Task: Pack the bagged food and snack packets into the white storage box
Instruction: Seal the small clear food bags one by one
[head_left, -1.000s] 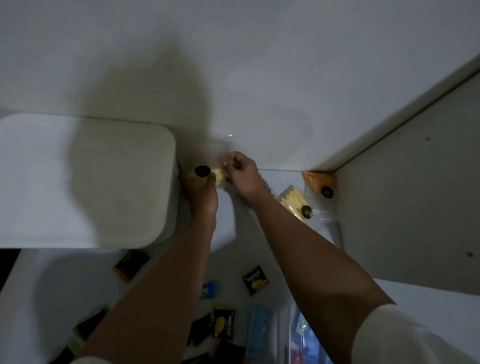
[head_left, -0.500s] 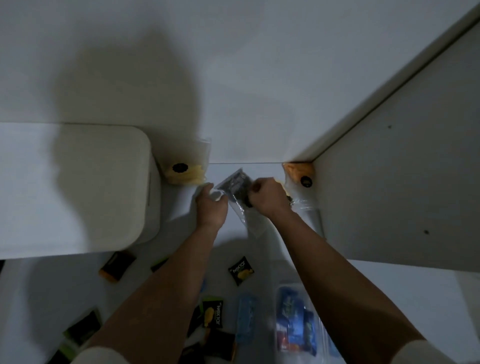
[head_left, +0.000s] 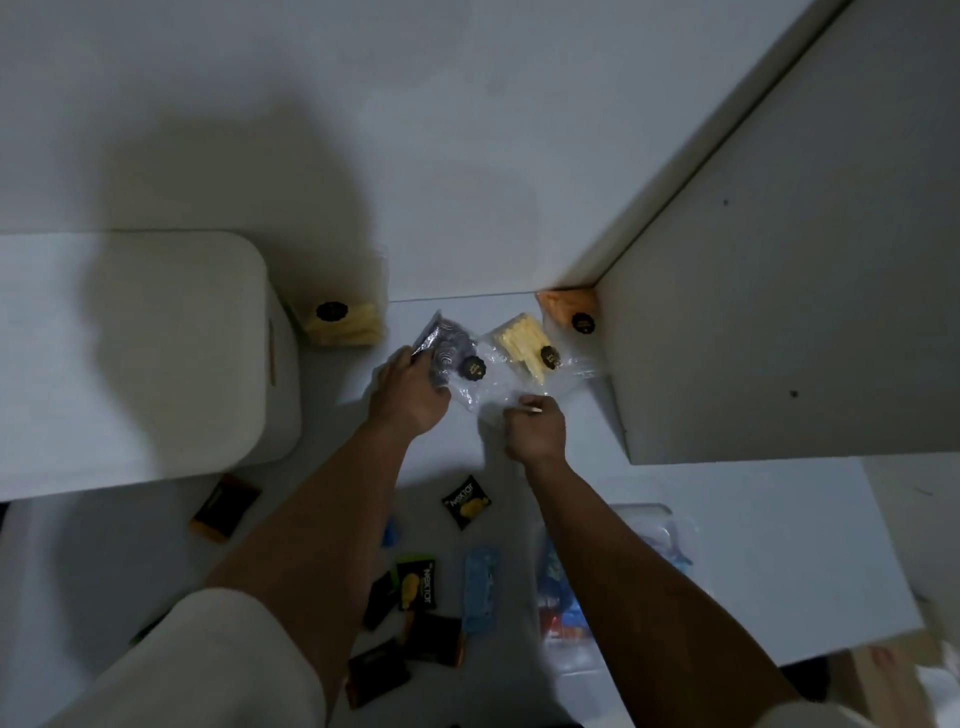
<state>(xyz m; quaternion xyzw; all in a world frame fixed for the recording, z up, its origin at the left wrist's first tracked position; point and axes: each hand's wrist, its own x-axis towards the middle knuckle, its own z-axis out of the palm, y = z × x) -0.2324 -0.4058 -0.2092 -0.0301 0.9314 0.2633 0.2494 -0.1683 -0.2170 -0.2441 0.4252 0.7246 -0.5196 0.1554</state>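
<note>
- The left hand (head_left: 410, 397) lies on a clear bag of dark food (head_left: 448, 347); its fingers (head_left: 404, 361) curl over the bag's near left edge and grip it.
- The right hand (head_left: 535, 428), at about four o'clock from that bag, has its fingers (head_left: 524, 401) curled, pinching the loose clear plastic at the bag's near end.
- Both hands work low on the white surface (head_left: 727, 545), near its far edge.
- A bag of yellow sticks (head_left: 524, 340) lies just beside the dark bag, at its three o'clock, touching or overlapping it in crumpled plastic.
- An orange bag (head_left: 569, 306) sits in the far corner, against the grey panel (head_left: 779, 312), at one o'clock from the right hand.
- Another bag of yellow food (head_left: 345, 325) stands at ten o'clock from the left hand, against the white storage box (head_left: 156, 353).
- The box stands at nine o'clock from the hands; whether it is lidded I cannot tell.
- Small snack packets lie scattered at six o'clock: a black and yellow packet (head_left: 466, 503), a green one (head_left: 415, 584), a pale blue one (head_left: 480, 587), and a brown one (head_left: 224, 506) by the box's near corner.
</note>
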